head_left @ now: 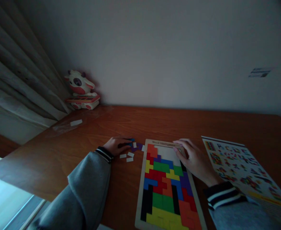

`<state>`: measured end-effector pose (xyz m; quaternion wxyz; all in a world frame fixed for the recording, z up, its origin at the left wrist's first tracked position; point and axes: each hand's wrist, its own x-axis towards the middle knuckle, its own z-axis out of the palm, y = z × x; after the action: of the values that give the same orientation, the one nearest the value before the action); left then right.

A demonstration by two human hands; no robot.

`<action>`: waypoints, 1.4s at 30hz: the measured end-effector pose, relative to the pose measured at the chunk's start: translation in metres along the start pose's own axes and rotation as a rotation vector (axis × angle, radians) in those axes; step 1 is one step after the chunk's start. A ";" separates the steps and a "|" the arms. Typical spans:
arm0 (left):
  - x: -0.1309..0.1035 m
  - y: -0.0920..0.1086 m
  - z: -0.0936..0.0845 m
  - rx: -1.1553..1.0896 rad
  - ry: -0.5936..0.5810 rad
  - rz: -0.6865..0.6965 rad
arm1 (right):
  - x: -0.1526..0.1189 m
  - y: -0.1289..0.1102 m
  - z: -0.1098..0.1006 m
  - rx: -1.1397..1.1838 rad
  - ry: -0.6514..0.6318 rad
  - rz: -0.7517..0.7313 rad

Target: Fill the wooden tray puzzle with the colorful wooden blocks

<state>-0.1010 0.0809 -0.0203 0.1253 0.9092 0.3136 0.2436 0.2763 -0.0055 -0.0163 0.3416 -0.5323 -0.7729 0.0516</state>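
Left hand (pixel 117 145) at a blue puzzle piece (pixel 131 140), fingers slightly bent; can't tell if it's gripped. Right hand (pixel 195 158) over the upper right edge of the tray puzzle, thumb and fingers apart. Hands well apart from each other. Pale wooden tray puzzle (pixel 165 185) flat on tabletop, mostly filled with multicoloured block pieces, bare area near its top. Purple pieces (pixel 138 146) just left of the tray's upper end, small white rectangular slips (pixel 130 159) near left hand. Printed pattern sheet (pixel 243 169) right of the right hand. Brown wooden tabletop (pixel 121 119); white-and-red cow toy (pixel 81 91) at its far left, by beige curtain (pixel 18 64).
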 end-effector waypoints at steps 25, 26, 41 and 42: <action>0.072 0.088 0.055 -0.175 0.426 0.256 | 0.048 -0.044 0.027 0.658 -0.137 0.371; 0.072 0.087 0.056 -0.180 0.431 0.251 | 0.049 -0.044 0.028 0.645 -0.139 0.365; 0.059 0.081 0.062 -0.195 0.373 0.056 | 0.018 -0.027 0.030 0.150 0.081 0.116; 0.058 0.081 0.062 -0.194 0.369 0.049 | 0.018 -0.028 0.030 0.120 0.065 0.073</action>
<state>0.0126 0.0507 -0.0208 0.1471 0.8401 0.2842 0.4379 0.2327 0.0068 -0.0184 0.3959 -0.5402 -0.7368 0.0928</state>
